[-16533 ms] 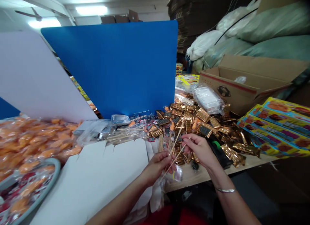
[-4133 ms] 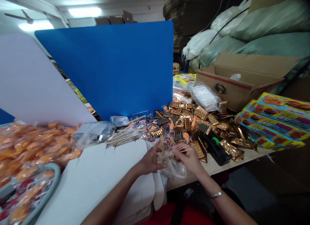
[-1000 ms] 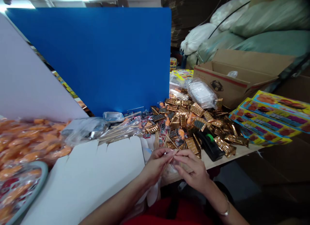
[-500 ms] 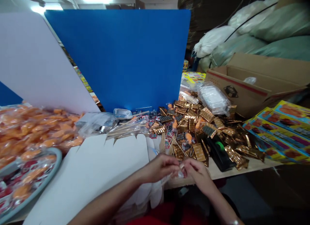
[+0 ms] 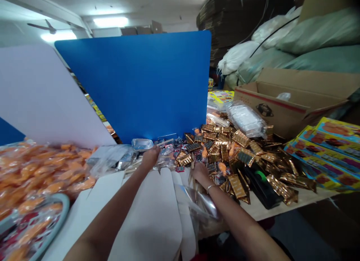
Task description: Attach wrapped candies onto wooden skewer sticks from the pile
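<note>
My left hand (image 5: 151, 157) reaches forward over the middle of the table with curled fingers, at the ends of thin wooden sticks (image 5: 165, 142) beside a foil tray in clear wrap (image 5: 142, 144). Whatever its fingertips hold is hidden. My right hand (image 5: 200, 172) is closed and points down at the left edge of the pile of gold foil packets (image 5: 215, 152), where more thin sticks stand. Its fingertips are out of sight. Under the right wrist lies a clear plastic bag (image 5: 197, 201), partly over the stacked white card sheets (image 5: 152, 212).
Orange bagged pieces (image 5: 50, 167) heap at the left, behind a grey-rimmed basin (image 5: 66, 204). A black tape dispenser (image 5: 264, 189), printed yellow boxes (image 5: 326, 156) and an open carton (image 5: 275, 107) stand right. A blue panel (image 5: 135, 84) rises behind.
My hands have parted from close together at the table's front edge. The left moved forward and left, the right forward to the sticks. A clear bag now lies beneath the right wrist. The view tilted up.
</note>
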Action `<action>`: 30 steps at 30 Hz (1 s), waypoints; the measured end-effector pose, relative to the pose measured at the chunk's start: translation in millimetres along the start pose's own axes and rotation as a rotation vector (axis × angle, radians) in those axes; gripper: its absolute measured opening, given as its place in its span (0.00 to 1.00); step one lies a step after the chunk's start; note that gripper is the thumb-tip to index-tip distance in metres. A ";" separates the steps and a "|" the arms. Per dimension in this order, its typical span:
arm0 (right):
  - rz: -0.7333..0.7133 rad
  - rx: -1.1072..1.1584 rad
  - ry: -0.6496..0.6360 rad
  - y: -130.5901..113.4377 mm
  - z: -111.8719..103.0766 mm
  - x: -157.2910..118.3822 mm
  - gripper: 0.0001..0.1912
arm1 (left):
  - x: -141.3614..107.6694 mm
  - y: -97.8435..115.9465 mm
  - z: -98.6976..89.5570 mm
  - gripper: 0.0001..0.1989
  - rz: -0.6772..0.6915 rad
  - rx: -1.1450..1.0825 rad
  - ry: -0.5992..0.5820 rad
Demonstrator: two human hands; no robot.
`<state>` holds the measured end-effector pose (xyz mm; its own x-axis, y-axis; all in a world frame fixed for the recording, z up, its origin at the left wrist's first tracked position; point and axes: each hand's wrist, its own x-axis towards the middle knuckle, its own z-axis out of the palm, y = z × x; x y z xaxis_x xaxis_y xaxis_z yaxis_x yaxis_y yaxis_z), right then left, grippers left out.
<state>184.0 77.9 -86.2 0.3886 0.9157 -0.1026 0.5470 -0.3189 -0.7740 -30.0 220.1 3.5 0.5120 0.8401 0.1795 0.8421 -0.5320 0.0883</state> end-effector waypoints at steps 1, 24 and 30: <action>0.052 -0.007 -0.020 2.1 -0.8 5.3 0.12 | -2.3 -5.9 13.4 0.12 -0.011 -0.018 -0.022; -0.131 0.306 0.029 18.2 -48.1 -6.7 0.17 | -57.0 52.2 4.7 0.14 -0.005 -0.092 0.018; -0.192 0.341 0.224 -0.5 -87.4 -38.1 0.11 | -77.9 106.1 0.4 0.07 0.323 -0.277 -0.313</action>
<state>233.7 21.8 -27.3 0.4753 0.8628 0.1721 0.3638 -0.0146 -0.9314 19.5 98.4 -1.5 0.7997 0.5977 -0.0574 0.5785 -0.7413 0.3403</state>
